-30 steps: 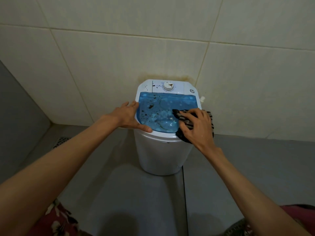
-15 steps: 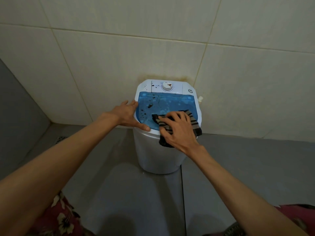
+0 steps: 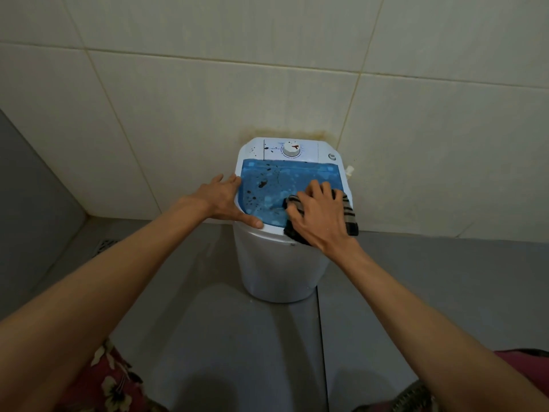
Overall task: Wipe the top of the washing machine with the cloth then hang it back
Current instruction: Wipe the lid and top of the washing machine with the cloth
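A small white washing machine (image 3: 279, 269) stands on the floor against the tiled wall. Its blue see-through lid (image 3: 276, 185) carries dark spots and smears, mostly on the left half. My right hand (image 3: 319, 217) presses a dark striped cloth (image 3: 350, 217) flat on the lid's front right part, and the cloth hangs over the front rim. My left hand (image 3: 221, 200) rests on the machine's left rim, fingers spread, thumb along the front edge. A white dial (image 3: 291, 148) sits on the control panel at the back.
Cream wall tiles (image 3: 178, 99) rise behind the machine, with a brown stain just above it. The floor (image 3: 208, 337) is grey tile. A floor drain (image 3: 104, 243) lies at the left near the corner. A small white hose stub (image 3: 350, 169) sticks out at the machine's right.
My right hand slid the cloth left across the lid, then back toward the right front. The left hand has stayed on the left rim.
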`<control>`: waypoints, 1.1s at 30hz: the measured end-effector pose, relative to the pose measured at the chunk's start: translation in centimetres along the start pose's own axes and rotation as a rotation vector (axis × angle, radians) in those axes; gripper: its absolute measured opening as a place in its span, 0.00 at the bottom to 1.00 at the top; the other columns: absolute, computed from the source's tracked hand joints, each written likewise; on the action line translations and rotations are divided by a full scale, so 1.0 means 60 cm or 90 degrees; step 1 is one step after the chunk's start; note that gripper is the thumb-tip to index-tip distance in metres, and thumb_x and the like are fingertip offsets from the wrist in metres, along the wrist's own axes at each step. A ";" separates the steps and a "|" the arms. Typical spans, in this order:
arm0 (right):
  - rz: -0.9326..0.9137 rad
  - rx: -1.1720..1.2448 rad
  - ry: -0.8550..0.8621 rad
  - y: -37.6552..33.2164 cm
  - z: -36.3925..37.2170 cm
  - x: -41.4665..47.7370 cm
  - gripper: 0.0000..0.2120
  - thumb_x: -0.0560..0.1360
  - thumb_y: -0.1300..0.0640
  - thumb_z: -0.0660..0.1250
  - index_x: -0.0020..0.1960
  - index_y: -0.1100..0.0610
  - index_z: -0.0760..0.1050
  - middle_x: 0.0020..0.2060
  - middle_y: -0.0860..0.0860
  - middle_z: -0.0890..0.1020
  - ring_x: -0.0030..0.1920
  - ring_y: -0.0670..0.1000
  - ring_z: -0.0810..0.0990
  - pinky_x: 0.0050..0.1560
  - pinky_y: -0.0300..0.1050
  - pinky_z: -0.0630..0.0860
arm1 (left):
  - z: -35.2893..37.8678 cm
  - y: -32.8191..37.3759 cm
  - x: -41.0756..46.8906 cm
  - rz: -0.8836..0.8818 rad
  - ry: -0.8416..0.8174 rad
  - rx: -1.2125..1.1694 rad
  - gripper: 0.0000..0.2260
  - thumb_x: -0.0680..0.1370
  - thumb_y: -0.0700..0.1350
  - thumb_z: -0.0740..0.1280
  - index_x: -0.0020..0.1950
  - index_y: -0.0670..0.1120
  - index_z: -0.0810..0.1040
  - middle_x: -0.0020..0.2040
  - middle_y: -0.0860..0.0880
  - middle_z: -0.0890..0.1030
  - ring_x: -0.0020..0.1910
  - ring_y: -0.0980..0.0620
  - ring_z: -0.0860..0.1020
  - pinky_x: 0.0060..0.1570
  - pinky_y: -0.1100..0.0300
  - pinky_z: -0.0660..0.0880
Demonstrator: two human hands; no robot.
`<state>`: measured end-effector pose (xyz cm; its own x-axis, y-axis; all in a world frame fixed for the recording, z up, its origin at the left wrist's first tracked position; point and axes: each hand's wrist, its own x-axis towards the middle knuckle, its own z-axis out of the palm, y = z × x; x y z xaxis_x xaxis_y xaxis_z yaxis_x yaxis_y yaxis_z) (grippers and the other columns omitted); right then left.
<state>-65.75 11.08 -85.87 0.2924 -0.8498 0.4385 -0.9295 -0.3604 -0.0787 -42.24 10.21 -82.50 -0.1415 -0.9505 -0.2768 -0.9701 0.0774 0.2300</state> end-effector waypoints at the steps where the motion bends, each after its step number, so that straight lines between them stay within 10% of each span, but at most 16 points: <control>1: 0.005 -0.004 -0.003 0.005 0.000 0.002 0.17 0.76 0.45 0.56 0.43 0.56 0.76 0.46 0.54 0.73 0.48 0.56 0.71 0.50 0.53 0.64 | 0.001 -0.003 0.002 0.002 0.002 -0.002 0.65 0.48 0.82 0.62 0.79 0.55 0.48 0.80 0.50 0.55 0.78 0.40 0.49 0.74 0.39 0.53; 10: 0.075 0.008 -0.040 -0.070 0.014 0.029 0.20 0.76 0.45 0.54 0.45 0.56 0.80 0.50 0.55 0.73 0.53 0.56 0.69 0.55 0.56 0.63 | 0.001 0.008 0.003 -0.015 0.011 0.027 0.61 0.53 0.78 0.65 0.79 0.52 0.50 0.79 0.49 0.56 0.78 0.40 0.48 0.73 0.39 0.53; 20: -0.141 0.056 -0.078 0.055 -0.009 -0.011 0.17 0.80 0.46 0.52 0.58 0.53 0.73 0.59 0.54 0.74 0.61 0.56 0.72 0.66 0.54 0.64 | -0.005 0.002 0.006 -0.016 -0.020 0.036 0.64 0.48 0.82 0.62 0.79 0.54 0.49 0.80 0.50 0.55 0.78 0.39 0.48 0.74 0.37 0.52; 23: -0.086 0.082 -0.121 0.056 -0.004 -0.016 0.22 0.80 0.44 0.47 0.65 0.51 0.71 0.72 0.55 0.69 0.76 0.56 0.60 0.76 0.57 0.52 | -0.002 -0.005 0.010 -0.010 -0.021 0.025 0.64 0.48 0.83 0.62 0.79 0.56 0.48 0.80 0.50 0.55 0.78 0.40 0.48 0.74 0.36 0.51; 27: 0.135 0.130 -0.033 0.043 0.005 -0.028 0.21 0.81 0.46 0.49 0.70 0.48 0.69 0.76 0.57 0.63 0.78 0.57 0.54 0.77 0.59 0.47 | -0.002 -0.006 0.011 -0.007 -0.019 0.019 0.65 0.48 0.83 0.62 0.79 0.56 0.48 0.80 0.50 0.55 0.78 0.39 0.48 0.74 0.36 0.52; 33: 0.302 0.054 -0.179 0.010 0.010 0.051 0.29 0.82 0.42 0.46 0.80 0.50 0.48 0.78 0.63 0.46 0.78 0.62 0.40 0.74 0.67 0.35 | 0.001 -0.004 0.009 0.004 -0.002 -0.005 0.63 0.50 0.81 0.63 0.79 0.55 0.46 0.80 0.49 0.55 0.78 0.39 0.48 0.74 0.37 0.52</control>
<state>-65.29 8.03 -85.10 -0.0943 -0.9922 0.0819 -0.9557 0.0672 -0.2865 -42.11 9.69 -82.79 -0.1483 -0.9492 -0.2775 -0.9676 0.0813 0.2389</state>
